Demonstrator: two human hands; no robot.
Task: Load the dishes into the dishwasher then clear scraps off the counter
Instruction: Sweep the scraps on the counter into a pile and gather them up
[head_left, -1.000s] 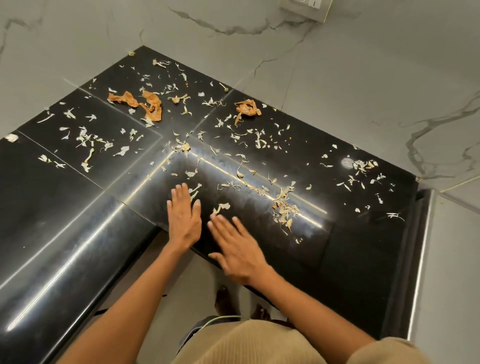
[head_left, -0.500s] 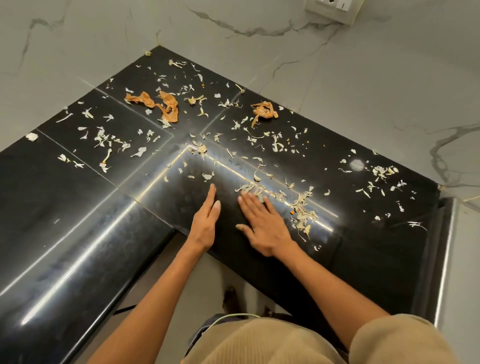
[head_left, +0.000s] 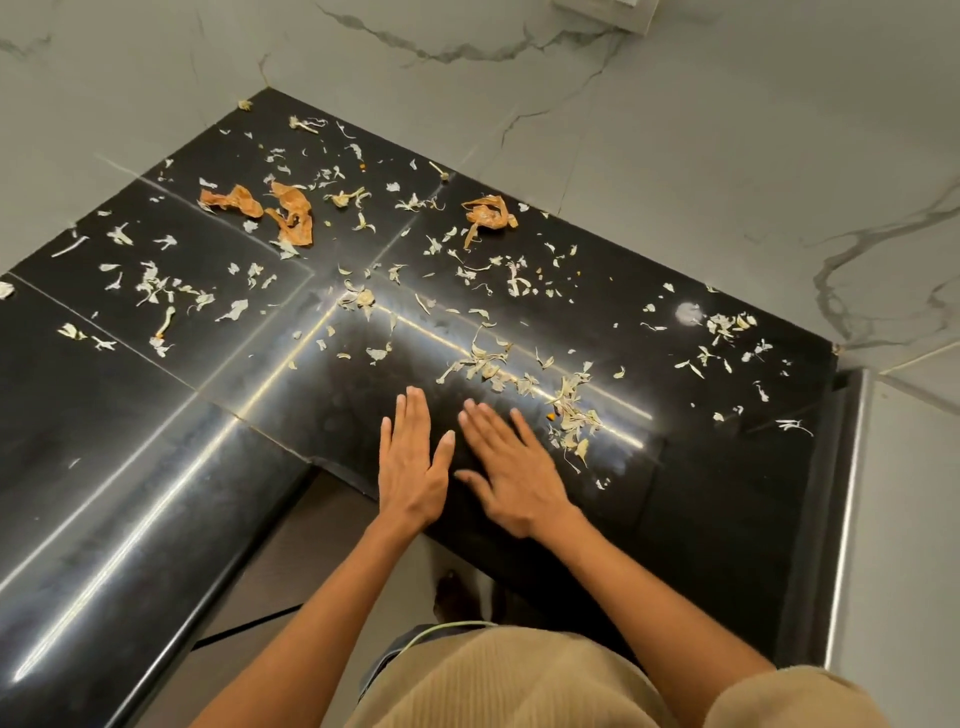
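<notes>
A: Both hands flat on the black granite counter (head_left: 171, 519), fingers straight, holding nothing; left hand (head_left: 410, 467) and right hand (head_left: 511, 480) side by side at its inner corner edge.

B: And the scraps?

A: A pale peel heap (head_left: 571, 410) just beyond the right hand; orange peels (head_left: 283, 210) well beyond, near the wall; best sweep far bits toward the heap, palms low, before cupping any off the edge.

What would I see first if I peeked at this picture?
A shiny black counter sprinkled all over with pale scraps. Orange peels lie near the back corner by the marble wall. At the front edge, the left hand and right hand lie flat, side by side.
</notes>
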